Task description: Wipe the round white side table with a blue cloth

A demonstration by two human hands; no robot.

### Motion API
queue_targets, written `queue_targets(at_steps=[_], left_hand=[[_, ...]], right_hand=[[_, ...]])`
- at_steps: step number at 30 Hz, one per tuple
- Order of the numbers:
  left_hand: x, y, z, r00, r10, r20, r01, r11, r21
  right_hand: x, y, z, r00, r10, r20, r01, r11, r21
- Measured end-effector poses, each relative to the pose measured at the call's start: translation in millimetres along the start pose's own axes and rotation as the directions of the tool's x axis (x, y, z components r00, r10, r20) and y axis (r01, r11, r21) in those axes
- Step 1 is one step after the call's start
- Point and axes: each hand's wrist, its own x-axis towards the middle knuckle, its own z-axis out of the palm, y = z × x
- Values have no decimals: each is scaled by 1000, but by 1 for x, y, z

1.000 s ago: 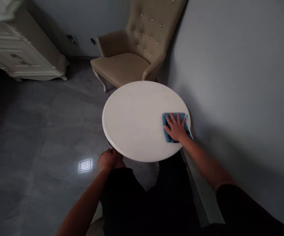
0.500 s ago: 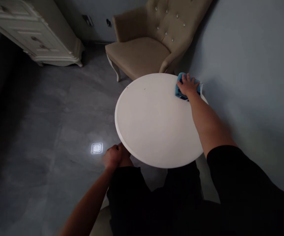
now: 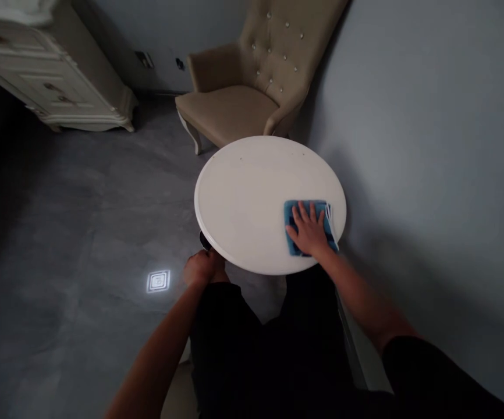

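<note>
My right hand (image 3: 312,233) lies flat with spread fingers on a folded blue cloth (image 3: 293,245), pressing it against the top of a round white table (image 3: 243,203). The cloth has dark patches and a white loop or edging at its right side, and it lies at the right front part of the tabletop. Below the table's left front rim, my left hand (image 3: 199,269) is closed and rests at my bare knee. Its fingers are mostly hidden, so I cannot see if it holds anything. A dark object (image 3: 205,240) shows just beyond it, partly covered by the table.
A tan tufted armchair (image 3: 230,110) stands behind the table. The grey wall (image 3: 422,145) runs close along the right. At the back left is a cream cabinet (image 3: 60,87). A bright square light pattern (image 3: 158,281) shows on the grey floor (image 3: 116,203). Small specks (image 3: 241,158) dot the tabletop's far side.
My right hand has drawn the blue cloth from the table's far right rim toward me, to the right front. My left hand stays at the knee. The view has shifted slightly.
</note>
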Motion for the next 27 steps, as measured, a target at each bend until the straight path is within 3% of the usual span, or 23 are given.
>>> queue_targets(at_steps=[2, 4, 6, 8, 12, 16, 21, 24, 27], left_hand=[[-5, 0, 0, 1000, 17, -5, -17, 1000, 6], [-7, -2, 0, 999, 34, -10, -34, 999, 16], [-7, -4, 0, 999, 44, -12, -43, 999, 26], [-5, -5, 0, 999, 46, -12, -46, 998, 33], [0, -8, 0, 1000, 25, -5, -25, 999, 35], [7, -11, -1, 1000, 4, -9, -3, 999, 43], [17, -18, -5, 999, -47, 1, 47, 998, 47], [21, -21, -7, 998, -60, 4, 60, 997, 42], [24, -20, -8, 998, -67, 4, 67, 997, 37]], right_hand=[[-54, -19, 10, 999, -30, -35, 31, 999, 26], [-90, -31, 18, 996, -45, -71, 49, 997, 62], [-100, -36, 21, 996, -47, -71, 52, 996, 77], [-84, -33, 17, 998, -49, -27, 51, 997, 56], [5, -9, 0, 998, -2, 59, 3, 1000, -17], [136, 22, -12, 996, 86, 34, -84, 995, -52], [295, 53, -16, 991, 126, -38, -125, 992, 26], [353, 60, -17, 989, 142, -42, -141, 990, 16], [369, 56, -20, 993, 119, -9, -119, 991, -54]])
